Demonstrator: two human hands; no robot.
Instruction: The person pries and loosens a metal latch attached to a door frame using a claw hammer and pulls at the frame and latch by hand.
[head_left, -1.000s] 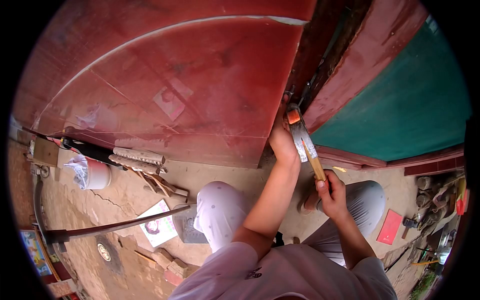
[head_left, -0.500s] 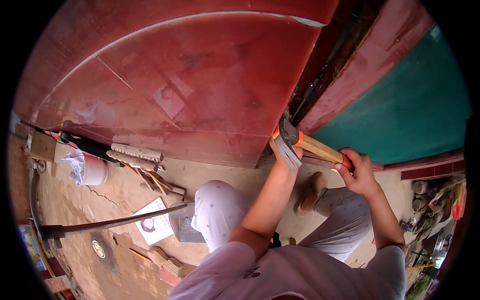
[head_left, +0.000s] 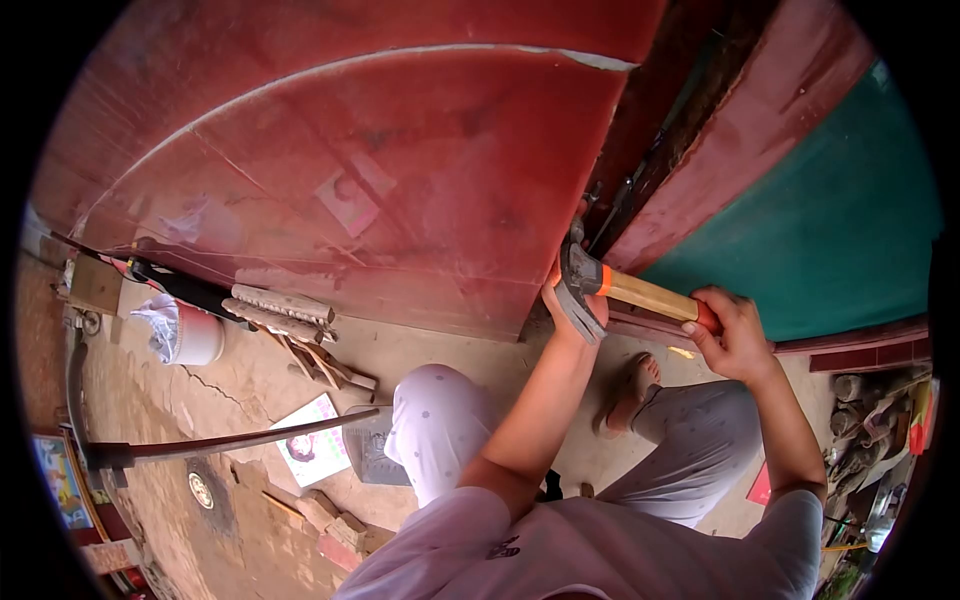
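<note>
My right hand (head_left: 738, 335) is wrapped round the red end of a claw hammer's (head_left: 650, 294) wooden handle. The dark metal head lies over my left hand (head_left: 564, 320), its claw towards me and its striking face near the gap beside the wall. My left hand reaches up to the edge of the red tiled wall (head_left: 440, 190), next to the dark door frame (head_left: 640, 165). Its fingers look closed, but the hammer head hides most of them, and what they hold I cannot make out.
To the right is a green panel (head_left: 780, 250) with a reddish frame. A white bucket (head_left: 198, 335), a wooden stool (head_left: 320, 360), a dustpan (head_left: 375, 455) and bricks (head_left: 340, 530) are on the floor at left. Clutter (head_left: 870, 430) is piled at far right.
The view has shifted slightly. My right hand and the hammer handle sit a little further right, with the head still over my left hand. My grip on the handle is kept.
</note>
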